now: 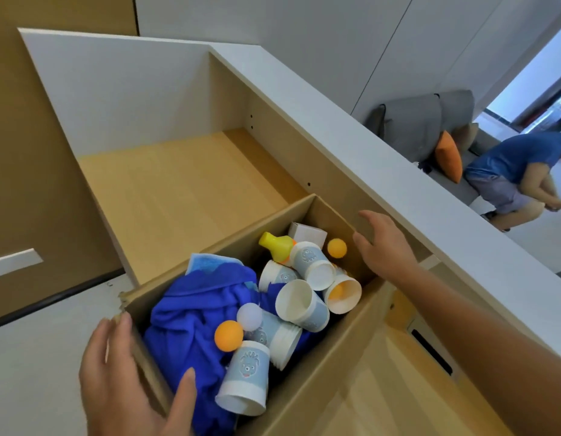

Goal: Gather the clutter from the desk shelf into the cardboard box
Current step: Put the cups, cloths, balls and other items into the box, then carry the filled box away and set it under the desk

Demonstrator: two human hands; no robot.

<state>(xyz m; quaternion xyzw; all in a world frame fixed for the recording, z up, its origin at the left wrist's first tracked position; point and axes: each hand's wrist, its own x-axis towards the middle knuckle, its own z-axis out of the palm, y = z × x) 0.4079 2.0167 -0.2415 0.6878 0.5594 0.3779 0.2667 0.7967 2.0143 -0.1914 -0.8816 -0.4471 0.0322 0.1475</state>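
Cups [304, 305], balls [228, 335] and blue cloth [185, 325] fill the cardboard box [332, 221].

surface: desk shelf [178, 190] | finish: light wood | on it: cardboard box [310, 382], near end

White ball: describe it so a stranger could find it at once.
Look in the open cardboard box. Against the crumpled blue cloth near its middle, above a fallen paper cup, the white ball sits beside an orange ball. It alone is pale; every other ball is orange.
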